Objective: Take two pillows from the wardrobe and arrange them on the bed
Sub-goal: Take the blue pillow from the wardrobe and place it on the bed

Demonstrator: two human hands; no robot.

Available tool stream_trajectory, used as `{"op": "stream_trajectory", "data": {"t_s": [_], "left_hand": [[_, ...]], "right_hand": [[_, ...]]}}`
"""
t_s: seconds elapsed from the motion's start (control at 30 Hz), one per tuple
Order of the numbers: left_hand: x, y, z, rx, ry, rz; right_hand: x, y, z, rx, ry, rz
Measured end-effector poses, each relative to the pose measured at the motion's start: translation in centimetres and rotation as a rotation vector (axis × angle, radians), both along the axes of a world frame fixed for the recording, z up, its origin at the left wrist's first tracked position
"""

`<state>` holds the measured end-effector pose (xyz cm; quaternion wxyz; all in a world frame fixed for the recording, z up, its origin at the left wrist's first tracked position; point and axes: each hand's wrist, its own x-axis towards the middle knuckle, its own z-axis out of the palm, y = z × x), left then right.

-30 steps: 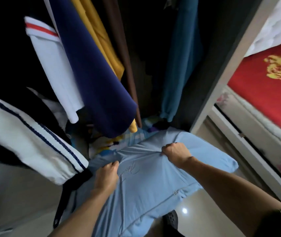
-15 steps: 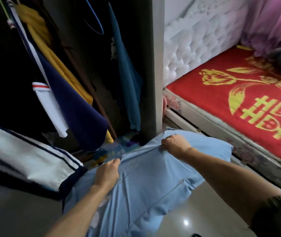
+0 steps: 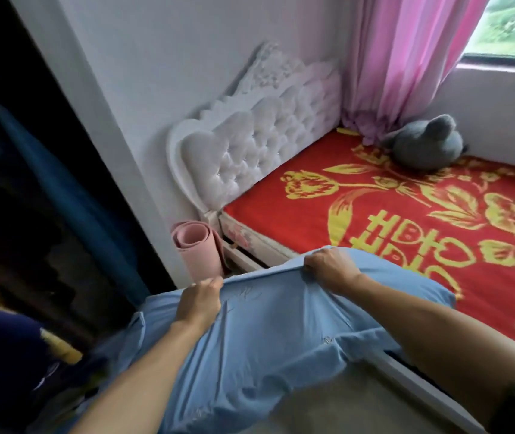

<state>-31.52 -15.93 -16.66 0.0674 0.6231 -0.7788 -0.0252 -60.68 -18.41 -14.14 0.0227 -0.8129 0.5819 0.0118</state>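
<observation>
The pale blue pillow (image 3: 268, 333) hangs below both fists, its long axis running hand to hand. The left hand (image 3: 200, 300) and right hand (image 3: 331, 266) clench its top edge; the bed (image 3: 328, 220) lies just beyond, nearer the right.

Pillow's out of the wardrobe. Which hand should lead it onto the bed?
Right. The right hand grips the blue pillow at the edge already over the bed; the left hand holds the wardrobe-side edge.

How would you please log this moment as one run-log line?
phase: carrying | left hand: gripping blue pillow | right hand: gripping blue pillow | bed: no pillow placed
</observation>
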Motion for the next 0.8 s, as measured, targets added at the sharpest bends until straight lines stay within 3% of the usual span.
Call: {"op": "stream_trajectory", "data": {"t_s": [0.37, 0.8], "left_hand": [[-15.1, -20.0, 4.0, -0.099, 0.088, -0.115], [-18.9, -52.5, 4.1, -0.131, 0.053, -0.373]], "right_hand": [[-14.9, -16.5, 5.0, -0.158, -0.046, -0.182], [-17.8, -41.2, 2.6, -0.211, 0.004, -0.442]]}}
